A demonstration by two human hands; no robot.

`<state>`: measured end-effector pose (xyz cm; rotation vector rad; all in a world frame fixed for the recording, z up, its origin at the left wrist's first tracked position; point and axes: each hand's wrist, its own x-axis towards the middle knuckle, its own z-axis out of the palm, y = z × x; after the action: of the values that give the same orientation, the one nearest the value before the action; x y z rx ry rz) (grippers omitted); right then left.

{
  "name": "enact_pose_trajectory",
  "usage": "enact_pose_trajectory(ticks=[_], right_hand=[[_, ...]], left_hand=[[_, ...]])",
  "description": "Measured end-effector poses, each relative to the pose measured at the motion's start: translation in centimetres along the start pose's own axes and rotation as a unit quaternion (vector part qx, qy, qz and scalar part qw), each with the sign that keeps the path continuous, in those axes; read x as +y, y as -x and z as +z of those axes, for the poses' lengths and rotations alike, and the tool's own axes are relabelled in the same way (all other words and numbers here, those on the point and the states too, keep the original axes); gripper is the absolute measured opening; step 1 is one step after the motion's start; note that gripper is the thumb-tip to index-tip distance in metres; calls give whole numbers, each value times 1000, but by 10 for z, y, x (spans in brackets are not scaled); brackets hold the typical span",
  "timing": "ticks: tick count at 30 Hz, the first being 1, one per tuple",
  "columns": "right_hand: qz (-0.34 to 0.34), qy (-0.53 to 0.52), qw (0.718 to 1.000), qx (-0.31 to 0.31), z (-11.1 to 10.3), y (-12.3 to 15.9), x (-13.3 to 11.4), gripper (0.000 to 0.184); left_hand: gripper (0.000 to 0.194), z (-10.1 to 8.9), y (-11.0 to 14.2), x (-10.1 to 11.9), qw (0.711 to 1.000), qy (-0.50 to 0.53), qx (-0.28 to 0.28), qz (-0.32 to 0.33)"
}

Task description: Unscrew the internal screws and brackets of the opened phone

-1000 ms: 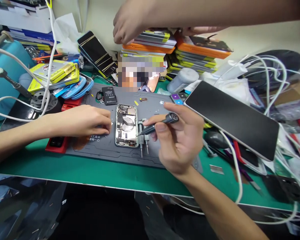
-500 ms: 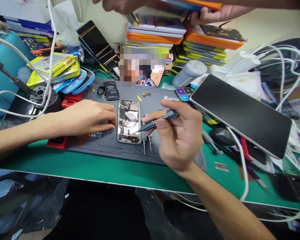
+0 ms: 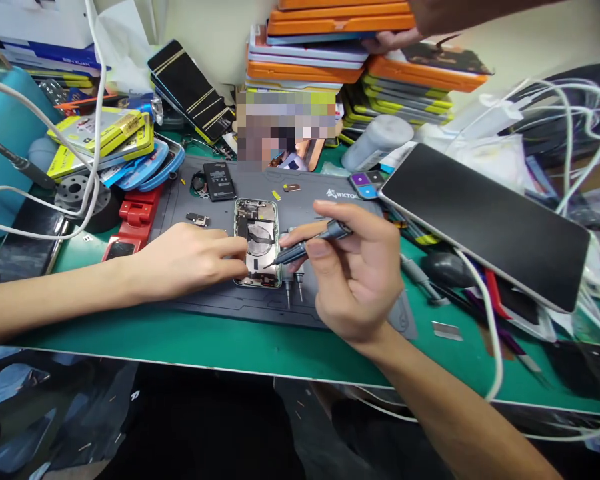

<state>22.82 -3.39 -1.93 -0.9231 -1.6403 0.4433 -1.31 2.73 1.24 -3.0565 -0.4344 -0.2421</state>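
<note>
A smartphone without its screen lies on the grey work mat, its inner parts and a round coil showing. My right hand is closed round a slim grey screwdriver, its tip over the lower part of the phone. My left hand is closed, with curled fingertips over the phone's left edge; what they pinch, if anything, is hidden. Behind my left hand lies a small metal component. A black battery rests above the phone. Two screwdriver bits lie beside the phone's lower right.
A large dark-screened tablet leans at the right among white cables. Orange cases are stacked at the back, where another person's hand reaches in. Yellow boxes and a red clamp are at the left.
My left hand has moved right onto the phone's left edge, uncovering the small metal component. The screwdriver tip has shifted slightly left. The other person's hands have moved a case onto the orange stack.
</note>
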Motion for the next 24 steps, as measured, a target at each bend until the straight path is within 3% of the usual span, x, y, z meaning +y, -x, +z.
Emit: enact_pose_trajectory(ticks=[5, 12, 16, 19, 24], right_hand=[[-13, -1, 1000, 5, 0, -2, -3, 42], [-13, -4, 1000, 1, 0, -2, 1, 42], [-14, -5, 1000, -2, 0, 0, 4, 44], [-30, 1, 999, -16, 0, 1, 3, 48], [-117, 8, 991, -64, -1, -1, -2, 56]], left_hand=[[28, 4, -1, 1, 999, -38, 17, 20], [18, 8, -5, 9, 995, -84, 37, 25], [17, -3, -5, 5, 1000, -6, 17, -25], [14, -18, -2, -3, 993, 51, -8, -102], [15, -32, 5, -13, 985, 98, -49, -130]])
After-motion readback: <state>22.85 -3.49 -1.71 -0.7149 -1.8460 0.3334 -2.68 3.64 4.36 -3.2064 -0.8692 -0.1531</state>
